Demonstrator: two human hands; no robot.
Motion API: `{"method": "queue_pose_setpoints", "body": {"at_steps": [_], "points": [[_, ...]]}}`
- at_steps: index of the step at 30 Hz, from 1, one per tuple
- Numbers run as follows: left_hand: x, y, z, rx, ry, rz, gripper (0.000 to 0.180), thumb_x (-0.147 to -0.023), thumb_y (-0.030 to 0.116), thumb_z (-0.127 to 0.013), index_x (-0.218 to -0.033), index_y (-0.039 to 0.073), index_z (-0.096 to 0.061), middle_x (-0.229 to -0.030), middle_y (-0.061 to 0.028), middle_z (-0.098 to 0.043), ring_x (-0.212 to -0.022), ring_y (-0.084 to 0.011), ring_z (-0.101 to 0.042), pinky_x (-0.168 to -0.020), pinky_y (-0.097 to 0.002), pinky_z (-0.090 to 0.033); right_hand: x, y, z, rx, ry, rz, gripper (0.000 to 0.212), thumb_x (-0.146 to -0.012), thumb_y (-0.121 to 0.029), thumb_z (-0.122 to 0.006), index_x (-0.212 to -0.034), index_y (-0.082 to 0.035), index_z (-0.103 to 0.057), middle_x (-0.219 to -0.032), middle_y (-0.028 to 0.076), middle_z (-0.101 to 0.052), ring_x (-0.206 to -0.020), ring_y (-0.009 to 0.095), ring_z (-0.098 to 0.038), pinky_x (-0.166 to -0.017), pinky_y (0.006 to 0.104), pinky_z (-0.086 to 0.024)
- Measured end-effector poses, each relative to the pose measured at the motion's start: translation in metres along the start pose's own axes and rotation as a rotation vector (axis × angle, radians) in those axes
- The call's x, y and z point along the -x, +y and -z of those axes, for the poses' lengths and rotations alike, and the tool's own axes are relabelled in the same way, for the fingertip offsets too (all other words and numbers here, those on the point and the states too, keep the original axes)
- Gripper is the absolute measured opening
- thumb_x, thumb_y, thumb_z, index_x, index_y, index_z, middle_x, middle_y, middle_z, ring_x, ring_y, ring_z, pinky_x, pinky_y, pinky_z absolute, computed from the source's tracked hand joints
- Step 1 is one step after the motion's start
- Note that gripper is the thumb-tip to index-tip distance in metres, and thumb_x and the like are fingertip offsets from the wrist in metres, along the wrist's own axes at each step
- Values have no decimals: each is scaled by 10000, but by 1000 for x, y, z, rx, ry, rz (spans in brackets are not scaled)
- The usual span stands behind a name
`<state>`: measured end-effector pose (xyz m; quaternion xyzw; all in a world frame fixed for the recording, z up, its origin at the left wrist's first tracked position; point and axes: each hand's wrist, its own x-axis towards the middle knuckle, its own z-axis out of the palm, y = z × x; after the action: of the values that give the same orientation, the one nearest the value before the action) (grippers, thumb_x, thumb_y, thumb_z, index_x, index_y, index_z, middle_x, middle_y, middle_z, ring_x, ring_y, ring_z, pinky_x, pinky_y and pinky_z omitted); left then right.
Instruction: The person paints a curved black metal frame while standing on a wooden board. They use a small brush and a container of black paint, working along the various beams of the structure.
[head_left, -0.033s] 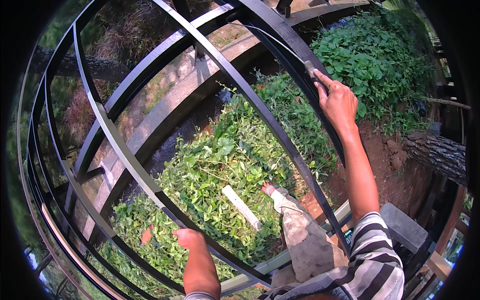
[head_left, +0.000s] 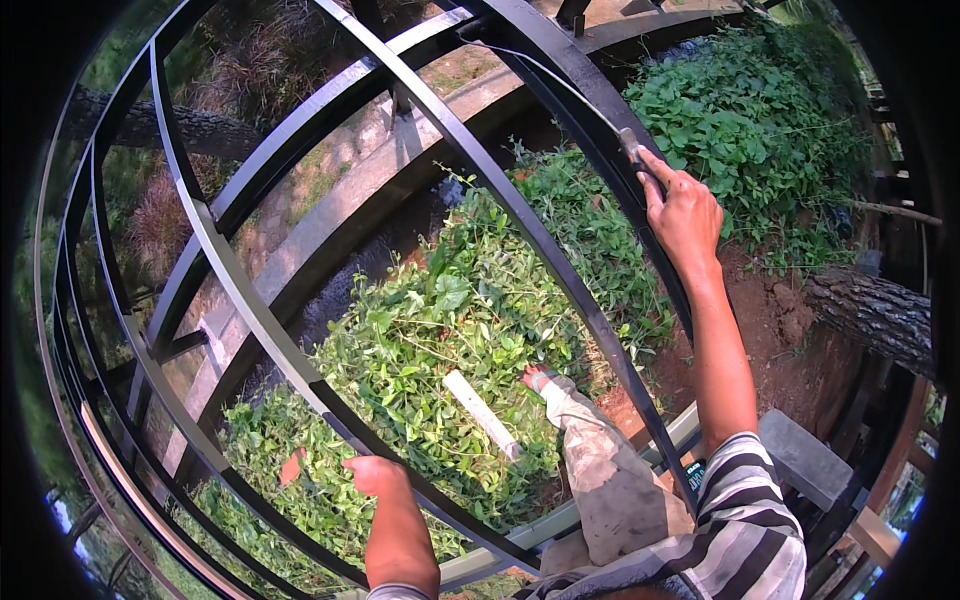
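My right hand (head_left: 684,212) is closed round the handle of a long thin-rod tool (head_left: 575,92), shaped like a paint-roller frame. Its pale, slightly bent rod runs up and left along a wide dark metal beam (head_left: 625,185). The far end lies where dark beams meet, too small to make out. Lower left, my left hand (head_left: 375,474) is closed at a narrower metal beam (head_left: 365,435), grey farther up and black here. That beam partly hides its fingers.
Curved metal beams (head_left: 480,165) form an open frame around me. Beneath lie cut green vines (head_left: 450,300), a white board (head_left: 482,413) and a concrete kerb (head_left: 330,215). My foot (head_left: 537,377) rests among the leaves. A rough log (head_left: 880,310) and grey block (head_left: 808,458) are at right.
My right hand has shifted slightly right and down, with the thin-rod tool still in it. My left hand stays at the beam. The view itself has moved a little.
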<state>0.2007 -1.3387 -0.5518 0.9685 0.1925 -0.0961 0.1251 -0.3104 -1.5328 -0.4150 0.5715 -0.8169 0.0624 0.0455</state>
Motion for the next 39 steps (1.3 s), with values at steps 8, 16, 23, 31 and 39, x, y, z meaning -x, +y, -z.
{"method": "queue_pose_setpoints", "body": {"at_steps": [8, 16, 23, 31, 39], "points": [[-3, -2, -5, 39, 1, 23, 764, -1007, 591, -458, -1114, -124, -705, -1154, -308, -706, -1091, -454, -668, -1025, -545, -476, -19, -19, -2, 6, 47, 37, 334, -952, -330, -706, -1284, -304, -738, -856, 133, -729, -754, 361, -720, -663, 476, -570], [-9, -8, -9, -9, 7, -18, 764, -1007, 575, -464, -1085, -148, -698, -1120, -316, -710, -1061, -452, -676, -1010, -539, -485, -17, -28, -14, -89, -57, -30, 326, -970, -351, -688, -1284, -280, -740, -853, 217, -728, -801, 400, -721, -711, 494, -562], [-3, -2, -4, -8, 25, 7, 739, -1009, 560, -467, -1103, -137, -696, -1135, -299, -713, -1059, -454, -672, -1004, -546, -486, 21, -54, -32, -153, -150, 58, 330, -958, -306, -701, -1285, -274, -733, -860, 142, -728, -772, 378, -725, -669, 502, -576], [-15, -5, -11, 18, 39, -3, 738, -1004, 558, -462, -1085, -134, -705, -1137, -307, -708, -1057, -458, -670, -1007, -545, -486, 39, -77, -30, -113, -179, 24, 329, -958, -294, -699, -1284, -271, -734, -870, 131, -728, -773, 364, -722, -672, 501, -573], [-11, -4, -11, -1, 35, 16, 742, -1003, 557, -458, -1105, -139, -695, -1154, -305, -704, -1070, -454, -664, -1020, -535, -475, 72, -56, -54, -138, -176, -37, 319, -947, -265, -710, -1264, -247, -748, -826, 147, -719, -723, 365, -717, -643, 494, -567]]}}
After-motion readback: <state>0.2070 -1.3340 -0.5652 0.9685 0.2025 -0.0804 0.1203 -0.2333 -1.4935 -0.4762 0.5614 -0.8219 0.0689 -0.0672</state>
